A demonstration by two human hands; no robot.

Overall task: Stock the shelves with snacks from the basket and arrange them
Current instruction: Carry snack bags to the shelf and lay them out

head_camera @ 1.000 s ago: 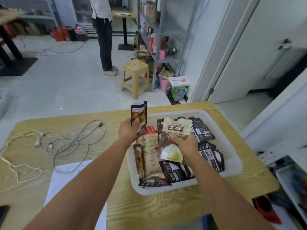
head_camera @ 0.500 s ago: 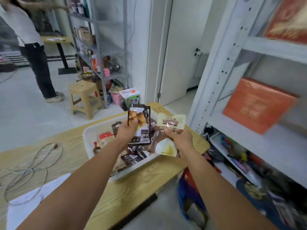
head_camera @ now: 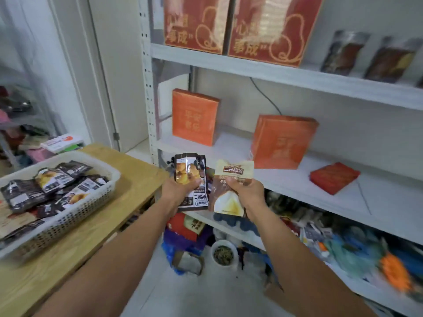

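My left hand (head_camera: 177,189) grips a black snack pouch (head_camera: 191,177) showing golden round pieces. My right hand (head_camera: 246,193) grips a beige and brown snack pouch (head_camera: 231,188) with a white triangle on it. Both pouches are held upright, side by side, just in front of the middle board of a white metal shelf (head_camera: 286,181). The white plastic basket (head_camera: 91,200) sits on the wooden table (head_camera: 75,243) to the left, holding several dark snack pouches (head_camera: 57,179).
On the middle shelf stand two orange boxes (head_camera: 194,117) (head_camera: 282,143) and a flat red box (head_camera: 334,180). Large red boxes (head_camera: 231,24) and dark packets (head_camera: 364,56) fill the shelf above. Cluttered goods (head_camera: 343,245) and a white bowl (head_camera: 223,252) sit low down.
The view has swung right, from the table and basket to the shelf. Both hands have carried their pouches away from the basket to the front of the middle shelf.
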